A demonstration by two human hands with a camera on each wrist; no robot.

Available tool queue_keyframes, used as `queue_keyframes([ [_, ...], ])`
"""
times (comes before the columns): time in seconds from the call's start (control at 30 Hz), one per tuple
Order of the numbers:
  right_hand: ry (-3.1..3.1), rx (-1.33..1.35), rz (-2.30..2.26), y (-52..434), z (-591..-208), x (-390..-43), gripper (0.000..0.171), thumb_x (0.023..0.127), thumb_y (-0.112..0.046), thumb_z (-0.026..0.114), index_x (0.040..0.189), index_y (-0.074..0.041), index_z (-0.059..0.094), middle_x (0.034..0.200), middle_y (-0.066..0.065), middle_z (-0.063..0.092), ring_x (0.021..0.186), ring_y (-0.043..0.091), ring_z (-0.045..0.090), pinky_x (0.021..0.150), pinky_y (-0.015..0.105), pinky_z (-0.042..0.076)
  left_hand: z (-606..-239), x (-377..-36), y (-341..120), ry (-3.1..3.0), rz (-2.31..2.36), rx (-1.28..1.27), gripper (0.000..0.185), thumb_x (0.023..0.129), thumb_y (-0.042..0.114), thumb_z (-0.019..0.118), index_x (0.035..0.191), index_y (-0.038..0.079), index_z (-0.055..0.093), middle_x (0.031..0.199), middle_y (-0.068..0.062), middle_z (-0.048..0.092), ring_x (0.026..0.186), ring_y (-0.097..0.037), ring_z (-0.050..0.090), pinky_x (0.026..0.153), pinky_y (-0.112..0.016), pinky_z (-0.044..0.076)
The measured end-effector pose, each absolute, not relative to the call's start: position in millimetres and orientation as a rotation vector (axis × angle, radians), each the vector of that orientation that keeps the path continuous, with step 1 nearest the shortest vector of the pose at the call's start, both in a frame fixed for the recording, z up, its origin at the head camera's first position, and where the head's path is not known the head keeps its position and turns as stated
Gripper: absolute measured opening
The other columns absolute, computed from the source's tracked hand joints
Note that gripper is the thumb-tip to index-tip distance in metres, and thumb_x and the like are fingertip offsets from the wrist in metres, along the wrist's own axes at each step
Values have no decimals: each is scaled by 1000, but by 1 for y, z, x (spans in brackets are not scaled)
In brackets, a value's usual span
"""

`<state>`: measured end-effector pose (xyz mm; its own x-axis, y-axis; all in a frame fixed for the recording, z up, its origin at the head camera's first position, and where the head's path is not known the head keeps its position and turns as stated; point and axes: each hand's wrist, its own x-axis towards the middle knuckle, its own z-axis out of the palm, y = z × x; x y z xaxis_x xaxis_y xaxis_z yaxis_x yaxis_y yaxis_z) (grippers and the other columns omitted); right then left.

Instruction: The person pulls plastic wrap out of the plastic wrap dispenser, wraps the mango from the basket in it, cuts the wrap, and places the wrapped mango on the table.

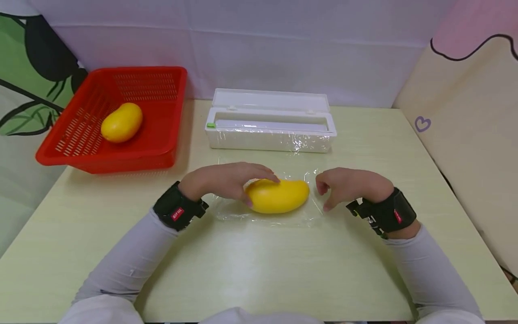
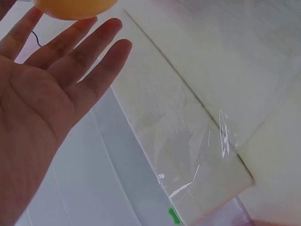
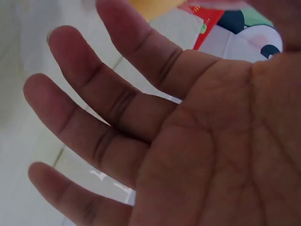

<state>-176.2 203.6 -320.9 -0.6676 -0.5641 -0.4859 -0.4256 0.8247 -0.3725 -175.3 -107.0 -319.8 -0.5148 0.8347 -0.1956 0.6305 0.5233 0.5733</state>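
A yellow mango [image 1: 279,196] lies on a sheet of clear plastic wrap [image 1: 230,210] spread on the table. My left hand [image 1: 230,180] grips the mango's left end, thumb on the near side and fingers over the far side. In the left wrist view the mango [image 2: 75,7] shows at the top edge, by the fingertips. Just beyond the mango's right end is my right hand [image 1: 348,186], its fingers loosely bent and apart from the fruit. The right wrist view shows the right palm with nothing held in it.
A white plastic wrap dispenser [image 1: 271,140] stands behind the mango, lid raised, with film hanging over its front. At the back left sits a red basket [image 1: 162,150] with another mango [image 1: 122,122] inside. A pale partition [image 1: 465,135] borders the table's right side.
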Motion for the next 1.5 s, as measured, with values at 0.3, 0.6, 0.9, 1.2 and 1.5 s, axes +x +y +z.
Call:
queue_keyframes([
  [0.3, 2386, -711, -153, 192, -324, -167, 37, 72, -30, 88, 81, -14, 55, 73, -3, 46, 71, 17, 47, 62, 29, 34, -310, -176, -122, 2489, 416, 914, 48, 75, 24, 88, 111, 8, 61, 104, -7, 62, 95, -25, 56, 84, -37, 50],
  [0.6, 2326, -737, -153, 188, -322, -162, 37, 69, -33, 89, 77, -15, 57, 74, -4, 50, 70, 16, 50, 62, 28, 38, -312, -157, -123, 2449, 64, 639, 43, 70, 41, 89, 84, 14, 58, 77, -1, 56, 76, -20, 53, 66, -30, 43],
  [0.9, 2309, -724, -148, 181, -324, -157, 37, 69, -32, 90, 77, -16, 57, 72, -4, 48, 69, 16, 48, 62, 29, 36, -320, -147, -113, 2396, -35, 614, 46, 64, 39, 93, 85, 15, 60, 76, 0, 53, 75, -19, 52, 65, -31, 41],
  [1.2, 2294, -747, -143, 177, -329, -154, 29, 72, -20, 86, 73, -16, 57, 69, -5, 48, 66, 16, 48, 61, 28, 36, -318, -143, -113, 2366, -27, 625, 22, 74, 7, 82, 79, 13, 61, 71, -1, 52, 68, -20, 50, 61, -30, 40],
  [1.5, 2296, -828, -213, 182, -327, -156, 19, 77, 0, 64, 72, -16, 56, 68, -5, 47, 69, 15, 48, 63, 28, 37, -312, -147, -121, 2367, -35, 790, 19, 78, 8, 80, 71, 17, 64, 71, 1, 57, 69, -19, 52, 62, -28, 43],
])
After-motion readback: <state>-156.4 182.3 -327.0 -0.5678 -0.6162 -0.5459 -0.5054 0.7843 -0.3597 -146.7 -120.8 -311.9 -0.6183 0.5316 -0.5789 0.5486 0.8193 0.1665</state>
